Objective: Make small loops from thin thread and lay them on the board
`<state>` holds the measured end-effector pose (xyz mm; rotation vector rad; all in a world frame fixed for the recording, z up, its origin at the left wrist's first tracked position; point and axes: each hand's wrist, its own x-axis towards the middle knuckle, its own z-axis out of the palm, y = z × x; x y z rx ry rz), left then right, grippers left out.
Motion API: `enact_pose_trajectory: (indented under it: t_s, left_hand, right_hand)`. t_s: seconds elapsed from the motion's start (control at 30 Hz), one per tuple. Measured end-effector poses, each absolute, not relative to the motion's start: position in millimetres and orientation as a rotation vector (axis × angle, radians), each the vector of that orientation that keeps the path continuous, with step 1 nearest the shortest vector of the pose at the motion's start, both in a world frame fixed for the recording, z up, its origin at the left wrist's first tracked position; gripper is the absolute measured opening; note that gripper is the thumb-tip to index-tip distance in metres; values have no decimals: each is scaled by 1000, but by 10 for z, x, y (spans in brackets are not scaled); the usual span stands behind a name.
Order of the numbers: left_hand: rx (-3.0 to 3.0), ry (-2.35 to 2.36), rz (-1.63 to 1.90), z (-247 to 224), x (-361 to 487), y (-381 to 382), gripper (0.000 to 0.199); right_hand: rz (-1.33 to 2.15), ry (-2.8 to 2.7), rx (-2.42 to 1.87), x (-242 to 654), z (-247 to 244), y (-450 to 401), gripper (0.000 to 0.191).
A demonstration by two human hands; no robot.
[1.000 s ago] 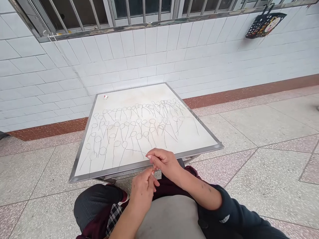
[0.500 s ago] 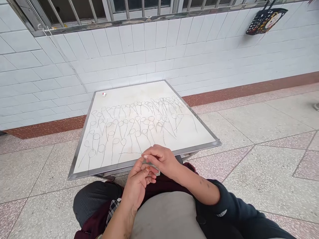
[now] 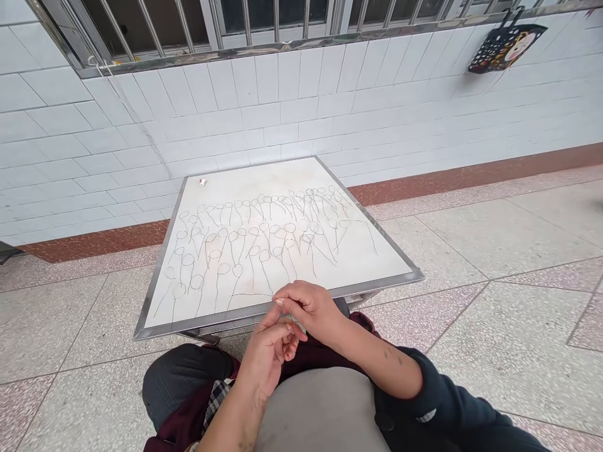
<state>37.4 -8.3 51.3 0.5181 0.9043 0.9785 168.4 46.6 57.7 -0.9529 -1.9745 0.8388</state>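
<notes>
My right hand point(image 3: 311, 311) is closed in a pinch, thumb against index finger, at the tip of my left index finger. A thin dark wire point(image 3: 252, 294) runs left from this pinch, above the table's near edge. My left hand point(image 3: 268, 351) is below, palm turned inward, its index finger reaching up to the pinch and the other fingers curled. The wire between the fingers is too fine to follow. Beyond my hands, several thin wires with round loops at one end, such as one wire loop point(image 3: 223, 269), lie in rough rows on the white table point(image 3: 264, 172).
A small white and red object point(image 3: 202, 182) sits at the table's far left corner. The metal-edged table stands near a white tiled wall point(image 3: 264, 119) with a barred window. A dotted bag point(image 3: 506, 49) hangs at the upper right. My knee point(image 3: 176, 383) is below the table.
Both hands stay together at the pinch, with the left fingers curled slightly differently. The whole view has shifted a little, so everything appears slightly lower and farther right.
</notes>
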Motion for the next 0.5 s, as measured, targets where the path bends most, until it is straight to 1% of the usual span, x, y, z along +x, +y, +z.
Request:
enact_pose_trajectory:
  t_s: [0.2, 0.37, 0.5]
  left_hand:
    - [424, 817, 1008, 347, 373, -114, 45]
    - [468, 802, 961, 297, 355, -171, 49]
    - [508, 833, 946, 285, 364, -206, 55]
  right_hand:
    - [771, -1969, -983, 1713, 529, 522, 18]
    - [715, -1952, -976, 1808, 507, 611, 18]
    - [647, -1919, -1002, 1914, 495, 682, 16]
